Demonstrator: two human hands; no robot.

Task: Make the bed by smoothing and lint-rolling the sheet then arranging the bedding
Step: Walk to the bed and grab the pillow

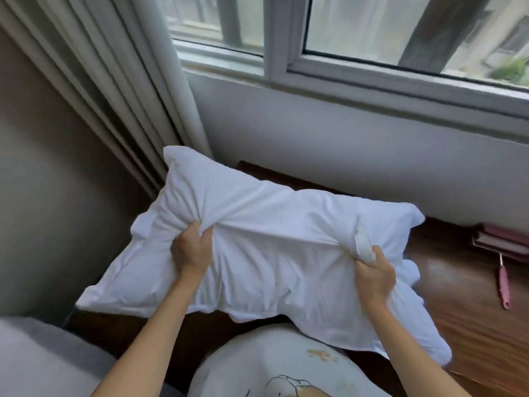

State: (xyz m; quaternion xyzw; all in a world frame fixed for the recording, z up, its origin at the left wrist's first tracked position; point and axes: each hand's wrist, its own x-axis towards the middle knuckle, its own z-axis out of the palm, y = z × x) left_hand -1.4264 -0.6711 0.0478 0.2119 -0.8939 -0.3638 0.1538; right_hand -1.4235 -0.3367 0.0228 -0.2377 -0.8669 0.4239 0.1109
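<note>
A white pillow (257,247) is held up in the air in front of me, its case bunched and creased. My left hand (191,250) grips a fistful of the case on the pillow's left half. My right hand (373,275) grips the case on the right half, where a white tag sticks up by the fingers. A pink lint roller (502,282) lies on the wooden ledge at the right, apart from both hands. A grey corner of the bed (37,356) shows at the lower left.
A brown wooden ledge (458,296) runs below the window (372,38) along the white wall. Pink books (503,242) are stacked on it at the right. A pale curtain (114,81) hangs at the left. My printed shirt fills the bottom middle.
</note>
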